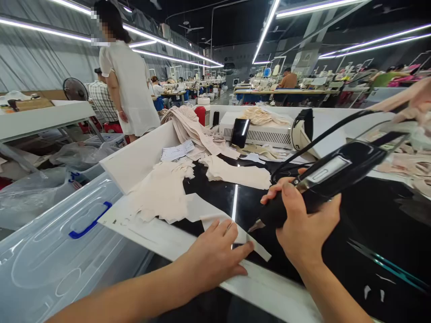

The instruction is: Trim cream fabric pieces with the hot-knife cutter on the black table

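My right hand (308, 224) is wrapped round a black corded hand tool (340, 172) with a narrow metal tip. The tip (257, 225) points down and left, close to the edge of a cream fabric strip (257, 246); whether they touch I cannot tell. My left hand (224, 251) lies over this strip, its fingers spread and bent onto the cloth near the table's front edge. A stack of cream cut fabric pieces (161, 188) sits left of the strip, and a wider cream piece (239, 172) lies behind it on the glossy black worktop (215, 202).
Teal-handled tweezers (390, 264) lie at right. Behind are a phone (240, 133), a white vented box (257, 125) and a printed paper (178, 150). Clear plastic bins (67, 251) stand left. Another person's hand (419, 96) shows upper right; a person in white (126, 85) stands beyond.
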`<state>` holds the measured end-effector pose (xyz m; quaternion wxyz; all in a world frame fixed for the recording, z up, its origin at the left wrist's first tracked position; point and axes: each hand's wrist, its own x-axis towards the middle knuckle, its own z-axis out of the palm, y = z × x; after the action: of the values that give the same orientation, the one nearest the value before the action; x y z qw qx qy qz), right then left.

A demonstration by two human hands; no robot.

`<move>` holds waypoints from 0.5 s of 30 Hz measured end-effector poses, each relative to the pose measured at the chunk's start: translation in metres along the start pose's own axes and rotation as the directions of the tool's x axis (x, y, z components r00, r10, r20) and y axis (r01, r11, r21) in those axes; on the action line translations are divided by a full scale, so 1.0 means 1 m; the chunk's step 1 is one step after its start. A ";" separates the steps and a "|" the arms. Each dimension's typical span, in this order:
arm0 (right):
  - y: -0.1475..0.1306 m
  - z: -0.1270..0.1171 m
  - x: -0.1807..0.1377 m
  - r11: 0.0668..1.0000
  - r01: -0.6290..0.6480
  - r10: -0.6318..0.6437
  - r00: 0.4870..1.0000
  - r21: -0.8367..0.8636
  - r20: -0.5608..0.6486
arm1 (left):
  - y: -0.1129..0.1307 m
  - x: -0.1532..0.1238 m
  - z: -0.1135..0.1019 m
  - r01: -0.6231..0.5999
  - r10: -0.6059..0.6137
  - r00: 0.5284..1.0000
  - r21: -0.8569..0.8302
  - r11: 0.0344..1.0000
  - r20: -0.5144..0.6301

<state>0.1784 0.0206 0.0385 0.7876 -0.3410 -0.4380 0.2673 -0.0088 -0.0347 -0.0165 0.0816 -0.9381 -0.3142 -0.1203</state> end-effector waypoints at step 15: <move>-0.001 0.004 0.001 1.000 0.019 -0.019 1.000 -0.004 0.019 | -0.005 -0.003 -0.001 -0.002 0.001 1.000 -0.075 0.997 -0.016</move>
<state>0.1751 0.0217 0.0415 0.7853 -0.3359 -0.4491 0.2623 -0.0138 -0.0327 -0.0162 0.0490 -0.9398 -0.3081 -0.1394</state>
